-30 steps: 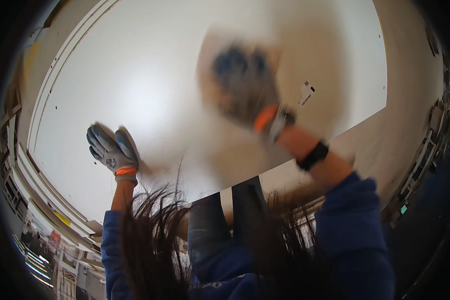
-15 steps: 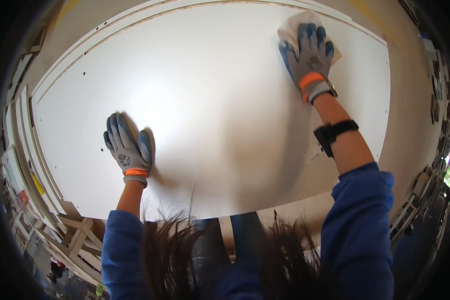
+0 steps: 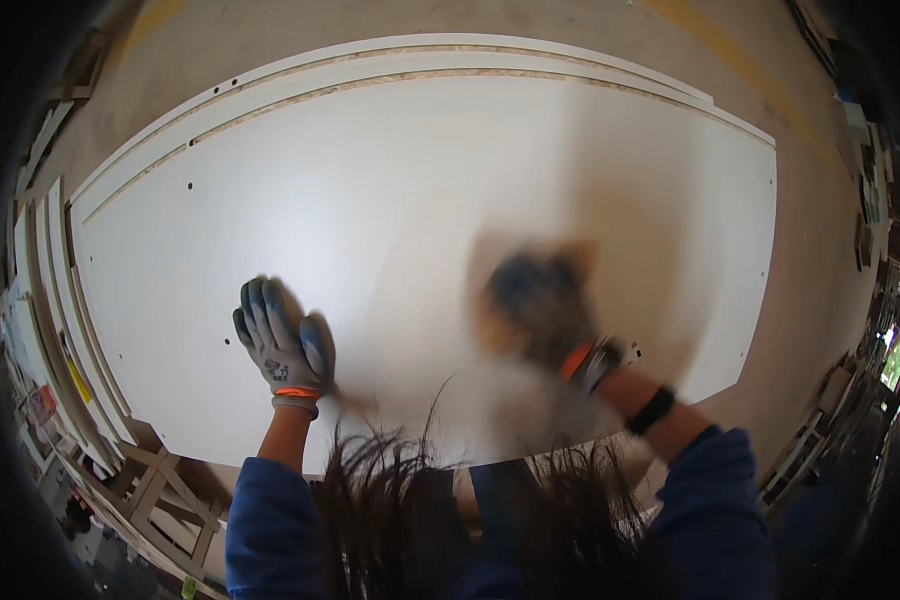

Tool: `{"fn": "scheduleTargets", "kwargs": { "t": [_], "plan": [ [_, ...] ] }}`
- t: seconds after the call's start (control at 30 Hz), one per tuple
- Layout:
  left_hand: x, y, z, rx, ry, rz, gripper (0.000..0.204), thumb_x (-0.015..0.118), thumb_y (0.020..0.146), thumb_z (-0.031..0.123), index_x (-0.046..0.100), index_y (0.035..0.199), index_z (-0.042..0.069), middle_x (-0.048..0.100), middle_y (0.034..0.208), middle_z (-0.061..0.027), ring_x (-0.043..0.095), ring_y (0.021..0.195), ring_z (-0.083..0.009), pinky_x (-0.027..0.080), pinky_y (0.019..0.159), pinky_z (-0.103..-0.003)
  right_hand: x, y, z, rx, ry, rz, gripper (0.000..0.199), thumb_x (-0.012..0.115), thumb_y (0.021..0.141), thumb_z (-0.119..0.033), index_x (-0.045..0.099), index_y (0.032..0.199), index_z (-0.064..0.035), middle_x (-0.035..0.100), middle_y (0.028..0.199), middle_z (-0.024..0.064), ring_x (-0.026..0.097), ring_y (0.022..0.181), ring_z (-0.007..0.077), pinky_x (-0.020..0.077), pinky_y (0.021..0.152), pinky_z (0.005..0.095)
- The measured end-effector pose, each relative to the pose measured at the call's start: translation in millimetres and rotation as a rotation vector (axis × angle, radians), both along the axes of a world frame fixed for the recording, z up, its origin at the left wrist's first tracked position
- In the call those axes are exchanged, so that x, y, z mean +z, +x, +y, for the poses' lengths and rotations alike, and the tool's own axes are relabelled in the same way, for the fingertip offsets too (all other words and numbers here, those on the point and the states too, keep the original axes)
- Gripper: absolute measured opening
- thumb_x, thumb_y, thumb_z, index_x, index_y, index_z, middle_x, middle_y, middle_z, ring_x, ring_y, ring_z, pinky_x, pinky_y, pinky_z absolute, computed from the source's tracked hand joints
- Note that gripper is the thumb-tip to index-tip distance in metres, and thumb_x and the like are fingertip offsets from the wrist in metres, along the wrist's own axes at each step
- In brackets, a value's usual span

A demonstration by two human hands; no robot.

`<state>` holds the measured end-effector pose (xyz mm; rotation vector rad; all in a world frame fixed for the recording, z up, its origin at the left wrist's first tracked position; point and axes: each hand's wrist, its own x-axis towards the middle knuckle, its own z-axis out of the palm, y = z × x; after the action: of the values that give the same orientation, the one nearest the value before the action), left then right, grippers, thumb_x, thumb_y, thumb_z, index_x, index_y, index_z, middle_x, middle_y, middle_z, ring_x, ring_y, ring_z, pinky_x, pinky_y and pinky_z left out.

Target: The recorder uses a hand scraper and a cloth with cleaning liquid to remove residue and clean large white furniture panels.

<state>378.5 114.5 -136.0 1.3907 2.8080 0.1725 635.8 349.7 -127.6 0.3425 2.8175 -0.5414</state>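
A large white panel [image 3: 420, 200] lies flat in front of me, with small dark holes near its edges. My left hand [image 3: 288, 348], in a grey glove with dark blue fingertips, rests flat on the panel's left part, fingers stretched and nothing held. Right of the middle, my right hand [image 3: 555, 310], gloved alike, is smeared by motion. Under it is a beige cloth [image 3: 492, 325], held against the white surface; its corners stick out around the hand. How the fingers bend on the cloth is too blurred to see.
Another white panel [image 3: 370, 52] shows beneath the top one along the far edge. Several boards [image 3: 55, 290] stand at the left by a wooden frame [image 3: 150, 495]. A small printed label [image 3: 632, 350] sits by my right wrist. Stacked pieces [image 3: 820, 420] line the right side.
My right hand has swept the cloth from the far right edge toward me and leftward. My left hand stays flat on the panel. The view has shifted, showing more beyond the far edge.
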Motion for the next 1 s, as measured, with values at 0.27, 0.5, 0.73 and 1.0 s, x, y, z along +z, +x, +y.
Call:
{"fn": "scheduleTargets", "kwargs": {
  "t": [0.27, 0.5, 0.73, 1.0],
  "plan": [
    [3, 0, 10, -0.018, 0.010, -0.026, 0.062, 0.042, 0.090, 0.034, 0.035, 0.140, -0.003, 0.037, 0.144, -0.0210, 0.030, 0.137, -0.0368, 0.016, 0.112, -0.051, -13, -190, 48, -0.376, 0.411, 0.151, 0.070, 0.051, 0.084, -0.052, 0.043, 0.136, -0.0053, 0.042, 0.141, 0.0169, 0.032, 0.135, 0.0346, 0.0243, 0.108, 0.0562],
    [-5, -1, 3, -0.018, 0.007, -0.022, 0.065, 0.042, 0.089, 0.035, 0.032, 0.142, -0.001, 0.035, 0.146, -0.0205, 0.029, 0.138, -0.0366, 0.015, 0.113, -0.052, -40, -122, 112, -0.514, 0.599, 0.330, 0.071, 0.061, 0.078, -0.046, 0.045, 0.135, -0.0073, 0.047, 0.136, 0.0145, 0.040, 0.130, 0.0288, 0.0292, 0.107, 0.0485],
    [14, -3, 5, -0.037, -0.029, -0.066, 0.070, 0.044, 0.088, 0.035, 0.027, 0.142, -0.007, 0.030, 0.146, -0.0254, 0.023, 0.138, -0.0408, 0.013, 0.111, -0.055, -41, 2, 205, -1.291, 0.706, -0.059, 0.057, 0.040, 0.092, -0.051, 0.046, 0.130, -0.0099, 0.042, 0.139, 0.0151, 0.033, 0.134, 0.0323, 0.0325, 0.103, 0.0502],
    [-3, -4, 4, -0.056, 0.002, -0.109, 0.069, 0.041, 0.090, 0.037, 0.028, 0.142, -0.007, 0.031, 0.145, -0.0256, 0.024, 0.138, -0.0401, 0.013, 0.111, -0.055, -20, -212, 28, -0.438, 0.468, 0.194, 0.072, 0.043, 0.089, -0.054, 0.037, 0.142, -0.0068, 0.033, 0.149, 0.0153, 0.025, 0.140, 0.0328, 0.0169, 0.111, 0.0558]
  ]
}}
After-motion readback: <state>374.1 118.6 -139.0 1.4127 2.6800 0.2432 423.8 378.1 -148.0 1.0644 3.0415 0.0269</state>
